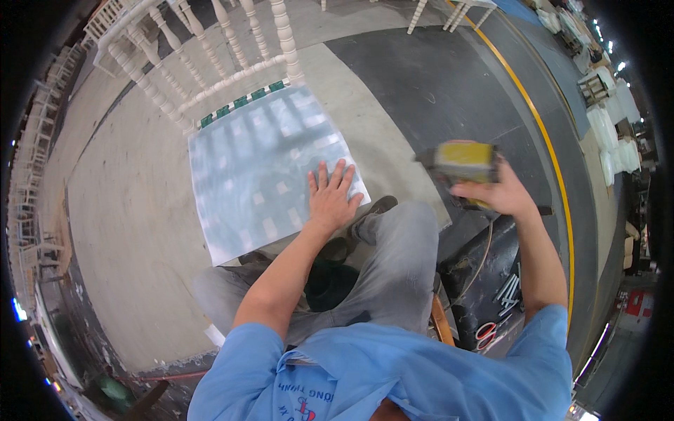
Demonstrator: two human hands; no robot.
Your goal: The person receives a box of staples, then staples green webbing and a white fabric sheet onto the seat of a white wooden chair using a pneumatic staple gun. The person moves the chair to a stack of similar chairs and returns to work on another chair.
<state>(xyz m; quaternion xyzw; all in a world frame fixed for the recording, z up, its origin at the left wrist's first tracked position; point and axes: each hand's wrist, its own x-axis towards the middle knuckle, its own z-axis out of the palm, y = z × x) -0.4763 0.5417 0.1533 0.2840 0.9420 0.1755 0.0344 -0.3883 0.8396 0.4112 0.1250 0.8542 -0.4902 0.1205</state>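
White film beneath a splayed left hand, yellow tool in the right hand

Pale rows of chairs line the far left rim, too small to make out singly. Nearer stands a cream-white chair, its back a run of turned, beaded spindles. Green strips alternate with white along the bottom of that back, just beside the film. The film lies as a smooth, four-sided sheet in front of the spindles, glossy and faintly blue, with pale blocks and soft grey bands across it. Palm down near its right edge, the left hand rests flat, fingers fanned slightly apart and thumb standing clear of them; it grips nothing.

Grey trousers of creased cloth cover the bent knees. Right of them, well apart from the film, the right hand has its fingers wrapped round the yellow tool, boxy with dark ends; blur hides how each finger sits. Below it, a thin hose curves down over a scuffed black surface bearing slim metal strips and red-handled scissors. Farther right, a yellow line bends along the dark floor, and white wrapped bundles stand beyond.
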